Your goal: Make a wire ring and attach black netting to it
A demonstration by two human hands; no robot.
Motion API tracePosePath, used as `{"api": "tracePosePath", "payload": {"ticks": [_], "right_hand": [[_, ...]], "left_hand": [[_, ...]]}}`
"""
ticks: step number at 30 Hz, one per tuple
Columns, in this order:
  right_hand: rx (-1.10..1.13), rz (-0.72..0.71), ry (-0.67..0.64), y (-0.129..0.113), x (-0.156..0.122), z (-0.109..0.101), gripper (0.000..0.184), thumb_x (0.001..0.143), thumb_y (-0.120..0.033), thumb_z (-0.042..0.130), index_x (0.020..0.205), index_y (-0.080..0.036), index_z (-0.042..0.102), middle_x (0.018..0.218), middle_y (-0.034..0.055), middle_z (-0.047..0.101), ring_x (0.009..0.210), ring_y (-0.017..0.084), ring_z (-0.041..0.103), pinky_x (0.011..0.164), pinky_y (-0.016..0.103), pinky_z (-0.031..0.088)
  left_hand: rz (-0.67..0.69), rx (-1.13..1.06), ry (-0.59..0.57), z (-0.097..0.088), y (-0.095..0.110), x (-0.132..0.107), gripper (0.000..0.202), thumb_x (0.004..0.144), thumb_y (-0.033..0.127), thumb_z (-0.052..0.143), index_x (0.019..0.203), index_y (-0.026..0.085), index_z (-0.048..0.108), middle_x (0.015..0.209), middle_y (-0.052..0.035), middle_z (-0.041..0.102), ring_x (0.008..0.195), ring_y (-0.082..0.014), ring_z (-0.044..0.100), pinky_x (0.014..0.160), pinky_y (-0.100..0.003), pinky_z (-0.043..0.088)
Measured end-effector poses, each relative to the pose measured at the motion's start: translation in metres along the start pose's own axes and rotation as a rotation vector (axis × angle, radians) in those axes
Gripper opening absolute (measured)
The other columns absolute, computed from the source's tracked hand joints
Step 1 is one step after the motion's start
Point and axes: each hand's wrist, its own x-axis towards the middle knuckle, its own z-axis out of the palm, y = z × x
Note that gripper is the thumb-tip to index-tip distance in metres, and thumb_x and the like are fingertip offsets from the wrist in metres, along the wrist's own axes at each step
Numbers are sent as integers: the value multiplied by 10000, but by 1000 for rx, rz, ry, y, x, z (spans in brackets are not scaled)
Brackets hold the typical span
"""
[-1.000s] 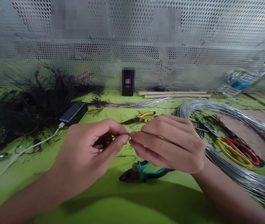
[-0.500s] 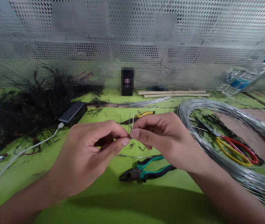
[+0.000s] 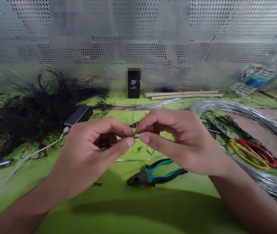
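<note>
My left hand [image 3: 89, 152] and my right hand [image 3: 179, 143] meet fingertip to fingertip above the green table. Between them two thin upright prongs of metal wire [image 3: 132, 119] stick up, with the lower part mostly covered by the fingers. The left thumb and forefinger are pinched on the wire. My right thumb and forefinger close around it from the other side, their tips slightly parted. Just below the hands lies a pair of combination pliers [image 3: 140, 179] with teal and black handles. Behind the fingers, a second dark tool is largely hidden.
A big coil of wire [image 3: 211, 104] and red-and-yellow-handled scissors [image 3: 250, 152] lie to the right. On the left are black bristly strands [image 3: 43, 100], a power bank [image 3: 79, 115] and a white cable [image 3: 40, 150]. A phone [image 3: 133, 83], sticks [image 3: 182, 94] and a bottle [image 3: 257, 79] stand or lie along the mesh [image 3: 118, 39].
My right thumb and forefinger have parted a little around the wire. Both hands have risen slightly, and the right one now covers the yellow-handled tool behind. The view has shifted a little.
</note>
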Motion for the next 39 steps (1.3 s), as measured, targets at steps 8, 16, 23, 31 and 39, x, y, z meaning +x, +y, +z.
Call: {"api": "tracePosePath", "payload": {"ticks": [8,16,23,31,39], "right_hand": [[63,161,82,-5,0,9,193,902,-180,695,713,-149,711,611,-35,562,546,72,421,468,236,334],[264,486,-40,-4,2,6,256,841,-208,618,589,-180,592,503,-71,389,472,66,296,415,270,195],[138,284,25,3,1,6,188,884,-202,657,702,-179,618,553,-74,464,475,71,370,419,247,275],[-539,-463,37,23,2,0,195,948,-118,584,1055,-109,746,956,104,770,798,189,676,682,320,500],[-601,-393,4,20,0,1,174,910,-121,565,917,-128,738,796,53,711,642,154,568,576,306,404]], "left_hand": [[275,212,73,6,0,-3,97,956,203,726,871,238,693,712,93,712,544,-55,595,534,-185,483],[580,349,127,13,-8,-9,117,954,103,714,964,218,692,766,39,754,630,-87,694,602,-206,535],[588,320,142,11,-13,-4,103,961,120,719,981,220,704,811,45,778,638,-69,699,594,-184,519],[439,309,77,1,-16,5,40,986,201,684,960,231,680,732,64,721,550,-70,633,535,-188,488],[455,316,87,7,-12,2,96,981,163,656,958,256,666,769,43,751,547,-90,632,532,-210,512]]}}
